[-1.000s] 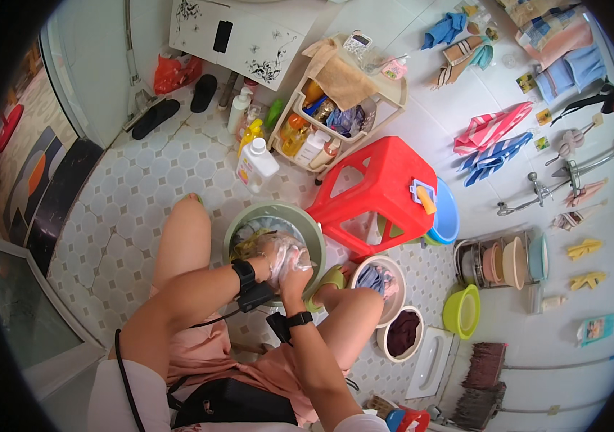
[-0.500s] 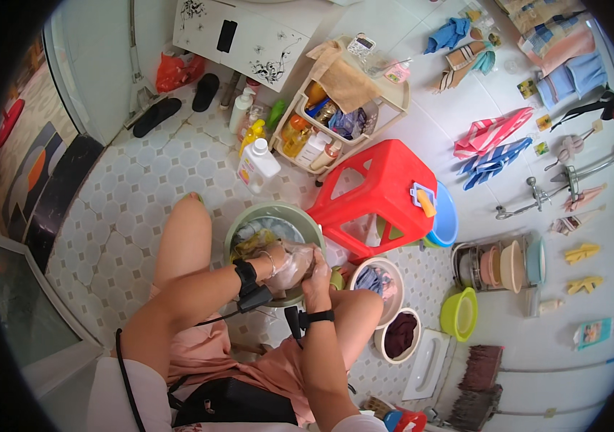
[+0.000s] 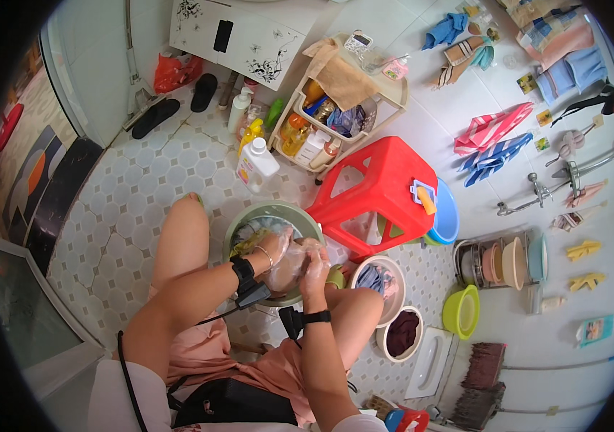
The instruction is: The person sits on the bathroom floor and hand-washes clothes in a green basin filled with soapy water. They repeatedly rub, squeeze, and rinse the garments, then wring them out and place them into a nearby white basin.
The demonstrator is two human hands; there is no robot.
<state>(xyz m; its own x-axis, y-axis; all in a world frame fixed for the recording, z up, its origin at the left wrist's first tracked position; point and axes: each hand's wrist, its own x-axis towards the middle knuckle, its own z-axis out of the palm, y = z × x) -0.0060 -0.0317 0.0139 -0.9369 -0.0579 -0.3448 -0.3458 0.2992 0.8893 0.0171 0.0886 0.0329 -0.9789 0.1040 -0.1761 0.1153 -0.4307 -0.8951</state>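
Note:
A green basin of soapy water stands on the floor between my knees. Inside lie a wet yellow-and-grey patterned cloth and suds. Above the water, a wet pale cloth is bunched between my two hands. My left hand, wet with suds, is closed on its left part. On its right part my right hand grips with curled fingers, near the basin's right rim. Some fingertips are hidden by the cloth. Both wrists wear black straps with small black devices.
A red plastic stool stands right of the basin. White tubs with a blue-and-pink bundle and a dark red cloth sit by my right knee. Beyond the basin are a white detergent bottle and a shelf cart. A lime basin is farther right.
My hands have moved apart slightly: the left hand has risen toward the far side of the basin, and the right hand has shifted its grip on the pale cloth.

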